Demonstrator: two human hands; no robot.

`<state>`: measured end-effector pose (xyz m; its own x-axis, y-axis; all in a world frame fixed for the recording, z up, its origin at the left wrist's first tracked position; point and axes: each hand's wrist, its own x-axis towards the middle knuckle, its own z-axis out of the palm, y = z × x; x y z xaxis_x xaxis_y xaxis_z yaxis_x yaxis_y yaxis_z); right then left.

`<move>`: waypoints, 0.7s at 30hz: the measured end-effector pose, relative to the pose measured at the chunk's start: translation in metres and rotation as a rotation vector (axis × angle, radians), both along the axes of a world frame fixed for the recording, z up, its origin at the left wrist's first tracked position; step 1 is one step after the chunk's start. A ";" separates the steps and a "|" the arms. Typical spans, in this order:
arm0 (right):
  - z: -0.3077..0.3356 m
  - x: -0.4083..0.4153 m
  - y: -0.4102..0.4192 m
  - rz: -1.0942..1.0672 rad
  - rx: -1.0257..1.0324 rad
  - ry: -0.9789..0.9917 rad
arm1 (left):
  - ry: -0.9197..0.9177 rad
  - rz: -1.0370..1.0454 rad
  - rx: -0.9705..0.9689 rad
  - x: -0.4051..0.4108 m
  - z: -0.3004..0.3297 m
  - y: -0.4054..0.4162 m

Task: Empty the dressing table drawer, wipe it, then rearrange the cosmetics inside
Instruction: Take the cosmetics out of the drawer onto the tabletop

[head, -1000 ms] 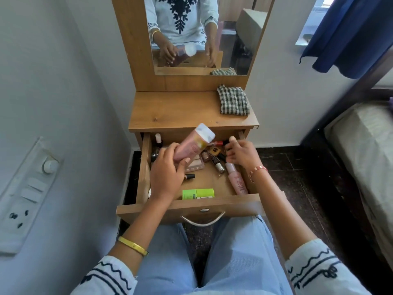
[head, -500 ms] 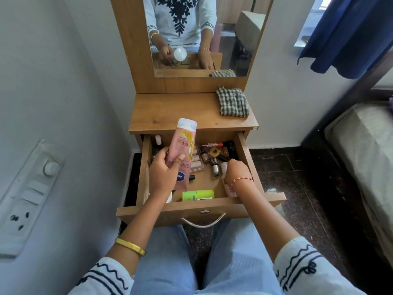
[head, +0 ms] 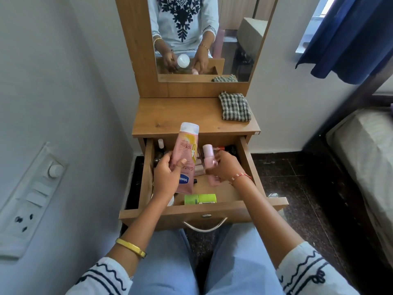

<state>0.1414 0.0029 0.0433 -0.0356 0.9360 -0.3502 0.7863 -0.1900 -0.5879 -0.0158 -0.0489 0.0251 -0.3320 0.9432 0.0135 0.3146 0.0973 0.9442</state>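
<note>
The wooden dressing table drawer (head: 191,213) is pulled out above my knees. My left hand (head: 167,177) grips a large pink lotion tube (head: 186,154) with a white cap, held upright above the drawer's left side. My right hand (head: 223,169) holds a small pink bottle (head: 209,160) lifted just over the drawer's middle. A green tube (head: 200,199) lies near the drawer front. Several small cosmetics (head: 225,149) crowd the back of the drawer, partly hidden by my hands.
A folded checked cloth (head: 235,106) lies at the back right of the wooden table top (head: 176,118). A mirror (head: 204,39) stands behind it. A wall with a switch panel (head: 29,201) is close on the left, and a bed (head: 365,162) stands on the right.
My left hand has turned the pink tube upright and raised it. My right hand reached down to the pink bottle lying at the drawer's right and has lifted it.
</note>
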 end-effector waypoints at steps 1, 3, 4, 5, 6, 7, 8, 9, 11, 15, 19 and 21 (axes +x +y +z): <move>0.004 -0.004 0.002 0.009 0.034 0.036 | -0.015 0.002 -0.005 -0.001 0.001 0.001; 0.012 -0.014 0.008 0.017 0.119 0.103 | -0.026 0.005 -0.008 -0.007 0.005 0.005; 0.016 -0.019 0.011 0.010 0.150 0.150 | -0.026 0.001 -0.008 -0.011 0.008 0.008; 0.022 -0.025 0.015 0.005 0.171 0.196 | -0.029 -0.006 -0.002 -0.015 0.012 0.012; 0.027 -0.031 0.019 0.001 0.186 0.231 | -0.038 -0.009 0.007 -0.021 0.018 0.017; 0.032 -0.038 0.024 -0.003 0.195 0.263 | -0.049 -0.007 0.016 -0.026 0.023 0.023; 0.038 -0.045 0.029 -0.004 0.204 0.292 | -0.053 0.003 0.022 -0.032 0.028 0.031; 0.043 -0.051 0.033 -0.005 0.213 0.312 | -0.055 0.012 0.018 -0.039 0.033 0.039; 0.051 -0.065 0.044 -0.013 0.239 0.317 | -0.057 0.023 -0.015 -0.052 0.042 0.057; 0.060 -0.093 0.066 -0.036 0.226 0.321 | -0.010 0.001 -0.131 -0.077 0.049 0.088; 0.058 -0.114 0.083 -0.059 0.216 0.277 | 0.072 0.003 -0.152 -0.093 0.043 0.107; 0.056 -0.123 0.089 -0.073 0.234 0.241 | 0.067 0.027 -0.138 -0.097 0.040 0.115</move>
<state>0.0186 0.0919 0.0992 -0.0215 0.9931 -0.1151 0.6085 -0.0784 -0.7897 -0.1133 0.0663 0.0656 -0.3596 0.9285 -0.0923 0.3720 0.2334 0.8984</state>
